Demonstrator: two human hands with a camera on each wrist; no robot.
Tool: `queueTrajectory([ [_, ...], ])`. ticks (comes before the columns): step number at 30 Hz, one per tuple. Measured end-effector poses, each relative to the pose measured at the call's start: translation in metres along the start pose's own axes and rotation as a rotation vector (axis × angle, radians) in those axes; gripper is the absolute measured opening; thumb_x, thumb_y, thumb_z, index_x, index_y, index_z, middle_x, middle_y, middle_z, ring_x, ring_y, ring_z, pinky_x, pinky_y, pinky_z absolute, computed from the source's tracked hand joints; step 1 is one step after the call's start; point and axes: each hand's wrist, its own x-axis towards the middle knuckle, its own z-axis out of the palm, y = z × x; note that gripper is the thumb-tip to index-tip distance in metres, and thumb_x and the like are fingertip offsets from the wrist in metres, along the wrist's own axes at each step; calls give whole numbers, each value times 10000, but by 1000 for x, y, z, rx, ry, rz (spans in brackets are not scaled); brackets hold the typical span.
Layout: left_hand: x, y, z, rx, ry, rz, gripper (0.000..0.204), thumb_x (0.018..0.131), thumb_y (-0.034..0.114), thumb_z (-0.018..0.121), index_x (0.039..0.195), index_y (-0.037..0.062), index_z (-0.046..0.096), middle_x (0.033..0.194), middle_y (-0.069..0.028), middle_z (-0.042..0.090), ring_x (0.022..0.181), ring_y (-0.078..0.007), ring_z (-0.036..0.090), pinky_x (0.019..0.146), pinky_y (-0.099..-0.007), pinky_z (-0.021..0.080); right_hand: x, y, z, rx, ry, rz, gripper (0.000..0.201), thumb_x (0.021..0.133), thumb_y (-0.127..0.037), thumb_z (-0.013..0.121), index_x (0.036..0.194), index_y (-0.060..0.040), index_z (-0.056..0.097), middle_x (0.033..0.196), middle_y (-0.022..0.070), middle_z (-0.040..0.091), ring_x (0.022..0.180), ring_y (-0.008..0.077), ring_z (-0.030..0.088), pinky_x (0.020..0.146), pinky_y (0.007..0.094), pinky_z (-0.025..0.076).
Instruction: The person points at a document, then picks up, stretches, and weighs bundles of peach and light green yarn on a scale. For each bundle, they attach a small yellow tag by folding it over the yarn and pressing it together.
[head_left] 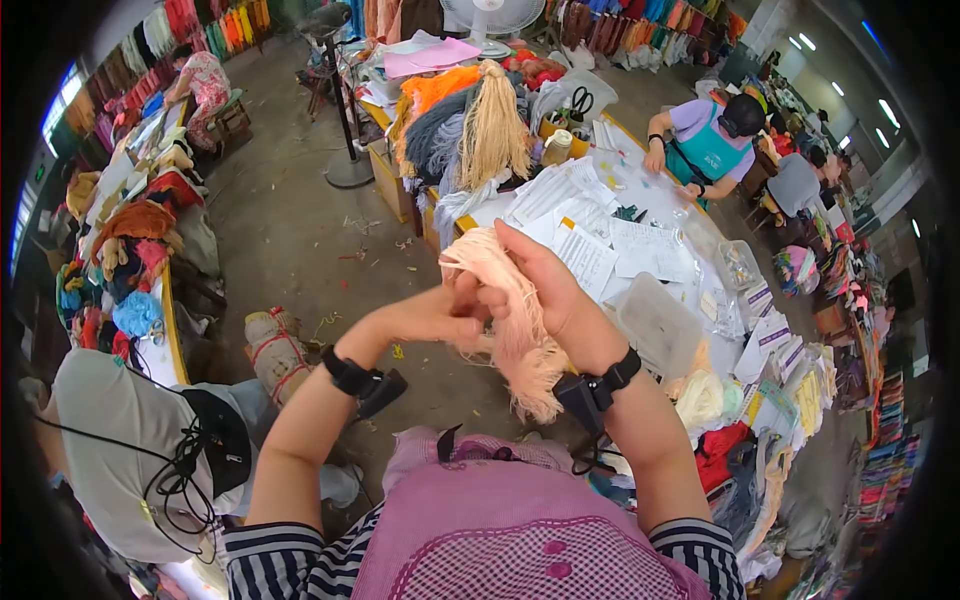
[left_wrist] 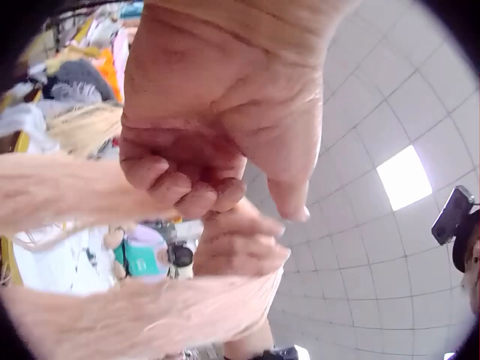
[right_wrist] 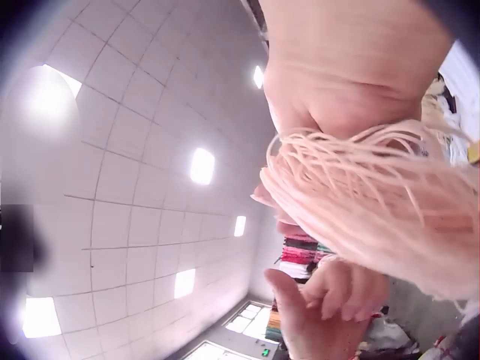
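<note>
A skein of pale peach yarn (head_left: pixel 530 365) hangs in front of the chest, its frayed lower end loose. My right hand (head_left: pixel 550 285) holds the skein near its top, thumb side up. Strands cross the right palm in the right wrist view, and the yarn (right_wrist: pixel 375 214) spreads away to the right. My left hand (head_left: pixel 440 315) is close against the skein's left side. Its fingers curl toward the palm and its thumb sticks out in the left wrist view; no yarn shows inside the curl. Two bands of yarn (left_wrist: pixel 112 319) pass behind that hand.
A table with papers (head_left: pixel 650 250), a clear plastic tub (head_left: pixel 660 325) and yarn piles (head_left: pixel 495 130) runs along the right. A person in a teal apron (head_left: pixel 715 150) works across it. Another person (head_left: pixel 130 440) is close on the left. A fan pole (head_left: pixel 340 110) stands ahead.
</note>
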Motion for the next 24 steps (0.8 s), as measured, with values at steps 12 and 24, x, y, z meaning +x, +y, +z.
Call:
queueTrajectory([
  [12, 51, 78, 34, -142, 362, 385, 1090, 746, 697, 597, 1504, 88, 102, 1547, -134, 181, 1415, -305, 222, 1151, -414, 187, -71, 24, -62, -1035, 331, -410, 246, 865, -265, 668, 945, -37, 621, 767, -42, 531, 697, 38, 457, 581, 197, 353],
  [24, 74, 26, 44, -58, 562, 214, 643, 996, 432, 300, 1438, -35, 275, 1451, -196, 368, 1364, -286, 332, 1128, -383, 229, -94, 62, -104, -993, 791, -789, 169, 901, -156, 589, 977, -6, 604, 742, 49, 554, 689, 96, 480, 639, 252, 427],
])
